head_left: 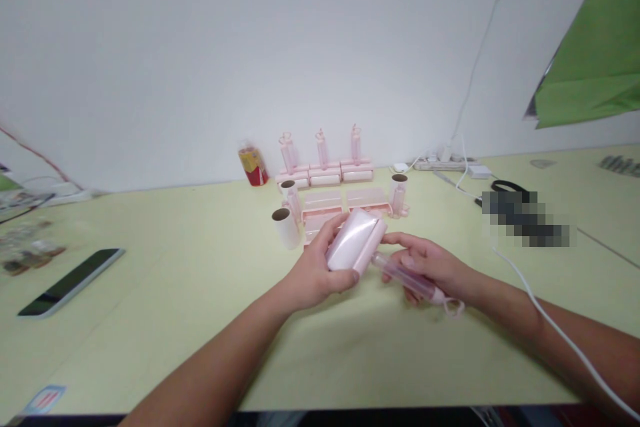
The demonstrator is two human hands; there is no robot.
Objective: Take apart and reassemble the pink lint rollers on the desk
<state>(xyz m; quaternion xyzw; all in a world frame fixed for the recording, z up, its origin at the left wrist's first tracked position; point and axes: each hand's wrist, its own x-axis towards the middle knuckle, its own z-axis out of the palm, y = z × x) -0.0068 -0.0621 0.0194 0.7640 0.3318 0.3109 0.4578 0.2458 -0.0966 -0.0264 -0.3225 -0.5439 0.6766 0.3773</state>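
Remotely I see a pink plastic box (353, 241) left of a pink plastic tube (410, 278). White cardboard cylinders (286, 230) stand behind.

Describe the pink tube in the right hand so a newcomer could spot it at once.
On the yellow-green table below the white wall, find the right hand. It holds a see-through pink tube, looped at one end, the other end close to the glossy box in the left hand. Unlike the similar tubes standing at the back, this one is hand-held.

Single head-mounted camera — faced forward and down over the yellow-green tabletop (165, 267), near edge (400, 406) close below — white wall (200, 47) beyond.
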